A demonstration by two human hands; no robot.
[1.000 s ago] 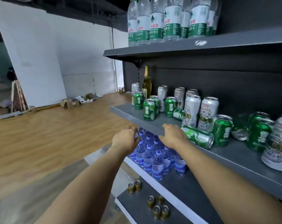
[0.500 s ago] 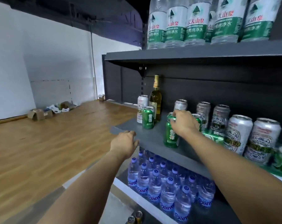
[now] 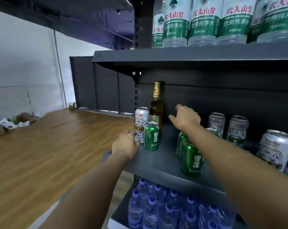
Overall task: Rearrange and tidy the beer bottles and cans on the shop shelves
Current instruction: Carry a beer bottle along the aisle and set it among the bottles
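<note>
Green beer cans (image 3: pixel 192 158) crowd under the right hand (image 3: pixel 186 118), fingers spread, empty; left hand (image 3: pixel 125 146) fingertips touch a white can (image 3: pixel 140 123).

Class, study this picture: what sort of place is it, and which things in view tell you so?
Probably a shop's drinks aisle: dark grey metal shelving holds green-labelled plastic water bottles on top, green and silver beer cans beside a green glass bottle in the middle, and blue-capped water bottles below.
</note>
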